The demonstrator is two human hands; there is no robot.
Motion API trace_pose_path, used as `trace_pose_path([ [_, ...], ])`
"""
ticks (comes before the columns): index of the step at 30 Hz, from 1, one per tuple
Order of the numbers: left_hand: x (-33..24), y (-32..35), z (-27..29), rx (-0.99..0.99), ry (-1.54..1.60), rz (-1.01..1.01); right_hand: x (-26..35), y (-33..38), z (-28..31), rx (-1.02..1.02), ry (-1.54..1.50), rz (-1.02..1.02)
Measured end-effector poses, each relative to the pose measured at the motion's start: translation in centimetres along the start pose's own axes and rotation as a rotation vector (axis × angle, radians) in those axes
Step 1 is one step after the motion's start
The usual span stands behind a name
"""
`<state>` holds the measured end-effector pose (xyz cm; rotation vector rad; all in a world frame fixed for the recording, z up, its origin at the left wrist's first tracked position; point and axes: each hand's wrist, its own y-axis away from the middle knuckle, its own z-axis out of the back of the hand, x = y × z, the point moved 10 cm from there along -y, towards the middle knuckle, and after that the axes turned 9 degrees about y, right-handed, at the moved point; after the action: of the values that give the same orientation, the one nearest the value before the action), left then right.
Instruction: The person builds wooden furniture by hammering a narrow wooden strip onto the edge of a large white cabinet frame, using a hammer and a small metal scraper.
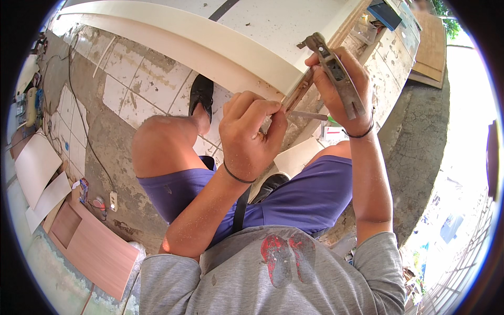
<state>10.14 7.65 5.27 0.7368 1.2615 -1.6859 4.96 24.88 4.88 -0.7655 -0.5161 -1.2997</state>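
My right hand (346, 89) is wrapped round a worn claw hammer (338, 79), raised over the end of a large white panel (231, 50). The hammer's metal head faces up, its split claw toward my wrist; the handle is mostly hidden. My left hand (252, 131) is closed in a pinch, thumb and forefinger meeting beside the wooden edge strip (299, 92) at the panel's near corner. Whatever lies between those fingertips is too small to make out. A thin grey-brown rod (308, 115) shows just right of the left fingertips.
Wood-coloured boards (100, 247) and white sheets (38, 168) lie at the left, near a cable with a socket (113, 200). Worn floor tiles (147, 86) stretch under the panel. Brown boards (430, 44) lean at the far right. My knees are spread below my hands.
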Motion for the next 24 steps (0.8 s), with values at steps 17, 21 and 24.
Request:
trace_pose_path([
  [17, 0.08, -0.12, -0.16, 0.003, -0.009, -0.003, -0.12, -0.07, 0.08, -0.011, -0.002, -0.015],
  [21, 0.08, -0.15, -0.18, 0.0, -0.008, 0.002, -0.07, -0.19, -0.05, 0.012, -0.001, -0.023],
  [24, 0.14, -0.14, -0.11, -0.003, -0.01, 0.006, 0.04, -0.17, -0.06, 0.008, -0.004, -0.017],
])
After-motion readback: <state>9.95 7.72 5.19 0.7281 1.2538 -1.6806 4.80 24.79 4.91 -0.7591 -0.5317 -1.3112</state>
